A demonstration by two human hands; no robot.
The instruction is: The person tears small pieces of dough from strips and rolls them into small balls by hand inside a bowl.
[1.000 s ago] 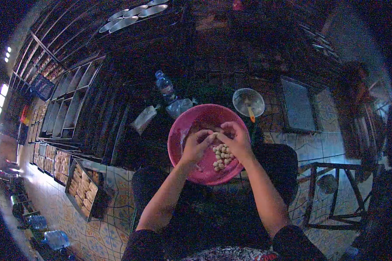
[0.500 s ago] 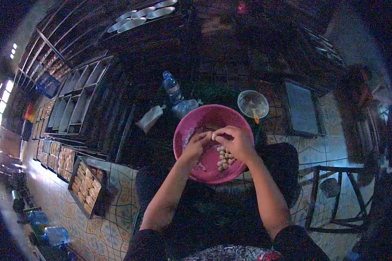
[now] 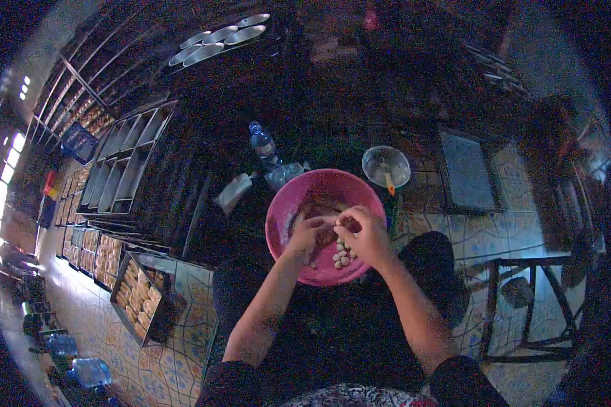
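Observation:
Both hands are over a round pink basin (image 3: 282,249) between my knees. My left hand (image 3: 307,236) has its fingers bent around a pale, dough-like strip (image 3: 328,220) inside the basin. My right hand (image 3: 361,234) is beside it, thumb and fingers pinched around a small pale piece at the fingertips. Below my right hand, several small round pale balls (image 3: 341,260) lie on the basin floor, partly covered by that hand.
Behind the basin are a plastic bottle (image 3: 265,146), a clear bag (image 3: 282,175) and a white packet (image 3: 235,190). A metal bowl (image 3: 375,161) holds an orange-handled tool. Trays of baked pieces (image 3: 139,298) stand left; a flat tray (image 3: 470,173) and metal frame (image 3: 492,305) right.
My hands have moved slightly apart, and a longer pale strip shows between them. The view has shifted a little, so the basin appears slightly further left.

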